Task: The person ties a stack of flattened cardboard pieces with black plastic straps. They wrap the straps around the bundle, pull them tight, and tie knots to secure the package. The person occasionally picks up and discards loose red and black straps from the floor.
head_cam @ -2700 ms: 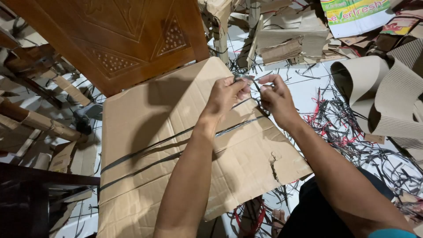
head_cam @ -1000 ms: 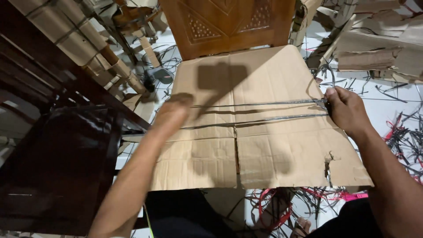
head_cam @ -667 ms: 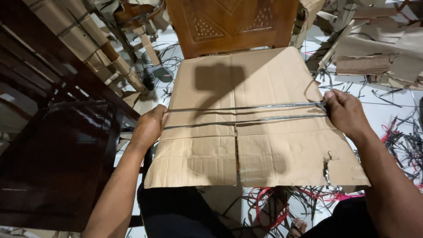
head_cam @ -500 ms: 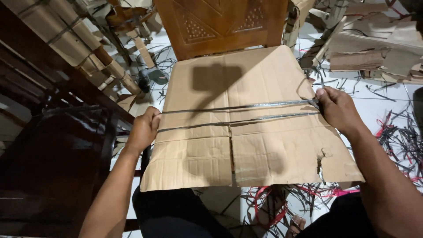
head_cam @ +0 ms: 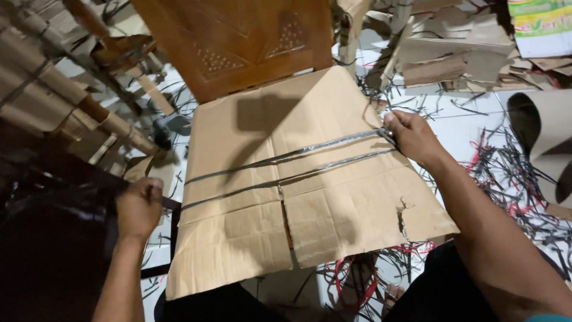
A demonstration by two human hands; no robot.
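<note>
— Starting nearest: what's at the bottom edge?

— Two bare forearms reach up from below, with dark cloth between them. Red and black strap scraps (head_cam: 348, 277) lie on the pale floor just under the near edge of the cardboard sheet (head_cam: 333, 214).

— And the sheet itself?

— Flattened brown cardboard, slit down the middle of its near half, with a small tear near its right edge. Two thin grey straps (head_cam: 286, 167) run across it side by side, from left edge to right edge.

— Where are the hands?

— The left hand (head_cam: 138, 206) sits at the sheet's left edge, fingers curled into a fist where the straps leave the cardboard (whether it actually grips them I cannot tell; the ends are hidden there). The right hand (head_cam: 412, 136) is at the right edge, fingers closed tight on the strap ends, which look taut.

— Around that?

— Dark wooden furniture (head_cam: 53, 238) fills the left side. More black strap scraps litter the floor to the right, beside a curled cardboard roll (head_cam: 545, 143).

— Farther back?

— A carved wooden panel (head_cam: 238, 42) stands against the sheet's far edge. Cardboard tubes (head_cam: 65, 95) lean at far left, and piles of cardboard offcuts (head_cam: 447, 56) lie at far right.
</note>
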